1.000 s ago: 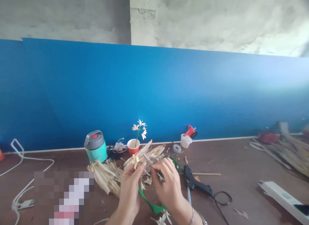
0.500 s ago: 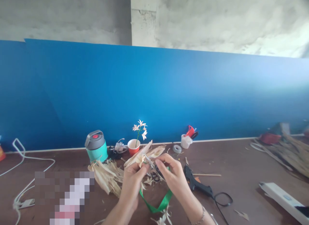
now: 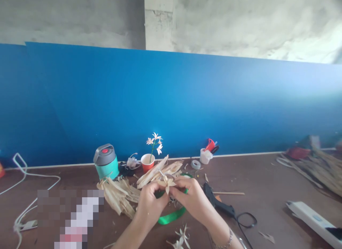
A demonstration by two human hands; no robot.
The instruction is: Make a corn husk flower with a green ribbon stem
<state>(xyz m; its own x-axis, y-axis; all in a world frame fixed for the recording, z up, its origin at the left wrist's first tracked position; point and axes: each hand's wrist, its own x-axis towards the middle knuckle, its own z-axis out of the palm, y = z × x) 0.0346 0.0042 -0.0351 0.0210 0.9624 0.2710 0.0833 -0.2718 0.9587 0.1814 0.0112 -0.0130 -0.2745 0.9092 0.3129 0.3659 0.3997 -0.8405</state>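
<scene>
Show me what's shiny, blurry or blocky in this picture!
Head view: whitish glare washes over the flat blue panel toward the right; head view: the tan, stringy heap at far right looks smeared; head view: square pixel blocks cover the lower left; head view: the cream, star-shaped flower shows separate petals.

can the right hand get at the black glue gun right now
Probably yes: the black glue gun lies just to the right of the right hand, with nothing visible between them, though that hand is busy at the pale flower and would have to leave it first.
</scene>
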